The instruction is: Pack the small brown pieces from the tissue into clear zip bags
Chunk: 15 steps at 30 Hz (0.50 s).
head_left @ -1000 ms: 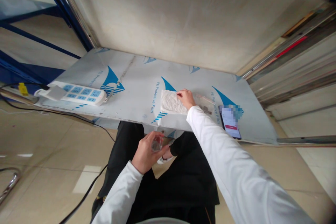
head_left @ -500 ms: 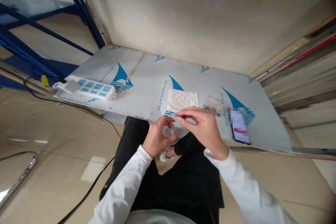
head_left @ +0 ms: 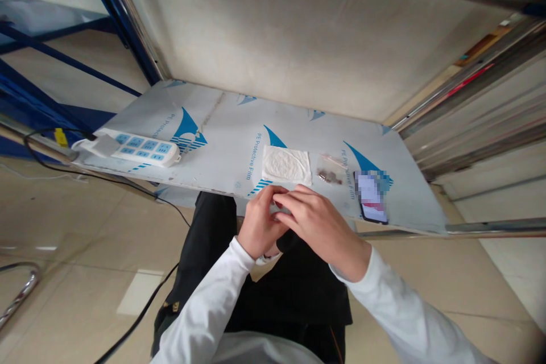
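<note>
My left hand (head_left: 260,224) is curled just over the near edge of the bench. Its fingers are around a small clear piece, seen half a second ago but now mostly covered by the hands. My right hand (head_left: 318,219) meets it from the other side, fingers bent and fingertips against the left fingers; whatever they pinch is hidden. Just beyond the hands lies a white square of crinkled tissue-like material (head_left: 286,165). To its right is a small clear zip bag (head_left: 331,169) with dark metallic bits inside.
A phone (head_left: 371,198) with a lit screen lies near the bench's right front. On the left sits a white power strip (head_left: 147,149) with a plugged-in adapter; its black cable (head_left: 140,313) runs down to the floor. Film-covered metal forms the bench top (head_left: 226,142).
My right hand has come down and left onto my left hand, closing the gap between them. The clear piece is now covered. The whole view has shifted slightly.
</note>
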Motion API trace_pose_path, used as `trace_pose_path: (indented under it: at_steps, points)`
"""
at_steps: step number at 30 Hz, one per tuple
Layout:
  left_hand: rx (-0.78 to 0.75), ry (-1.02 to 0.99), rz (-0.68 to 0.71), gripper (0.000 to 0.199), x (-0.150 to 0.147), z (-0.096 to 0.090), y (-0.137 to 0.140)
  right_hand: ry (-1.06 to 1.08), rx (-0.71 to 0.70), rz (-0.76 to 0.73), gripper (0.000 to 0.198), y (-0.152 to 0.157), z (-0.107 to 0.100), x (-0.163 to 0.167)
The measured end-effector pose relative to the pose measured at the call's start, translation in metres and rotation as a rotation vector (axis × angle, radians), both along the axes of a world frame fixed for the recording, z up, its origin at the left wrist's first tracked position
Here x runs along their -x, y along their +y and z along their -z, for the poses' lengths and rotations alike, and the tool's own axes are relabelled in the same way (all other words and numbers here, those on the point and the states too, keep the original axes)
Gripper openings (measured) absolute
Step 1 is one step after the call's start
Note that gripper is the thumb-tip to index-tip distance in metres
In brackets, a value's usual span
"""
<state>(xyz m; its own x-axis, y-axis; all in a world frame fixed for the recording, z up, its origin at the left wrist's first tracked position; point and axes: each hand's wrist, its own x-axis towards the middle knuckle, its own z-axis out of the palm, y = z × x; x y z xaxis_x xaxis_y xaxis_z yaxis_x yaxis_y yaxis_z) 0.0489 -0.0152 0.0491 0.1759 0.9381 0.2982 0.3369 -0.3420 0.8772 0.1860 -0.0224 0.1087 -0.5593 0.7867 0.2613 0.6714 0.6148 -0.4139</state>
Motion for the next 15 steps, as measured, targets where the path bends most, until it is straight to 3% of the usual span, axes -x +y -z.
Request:
trace_pose_path:
  at_steps: [4,9,12,15]
  points:
    - [0.015,-0.068,-0.013,0.035,0.005,-0.001,-0.004,0.124,0.126,0.044,0.012,-0.008,0.002,-0.002]
    - [0.099,-0.176,0.126,0.052,0.017,0.001,-0.016,0.274,0.221,0.135,0.006,-0.018,0.008,-0.012]
    - [0.244,-0.392,0.209,0.039,0.024,0.0,-0.025,0.341,0.232,0.168,0.006,-0.026,0.004,-0.018]
    - [0.383,-0.537,0.147,0.023,0.025,-0.003,-0.03,0.391,0.229,0.207,0.006,-0.034,0.005,-0.02]
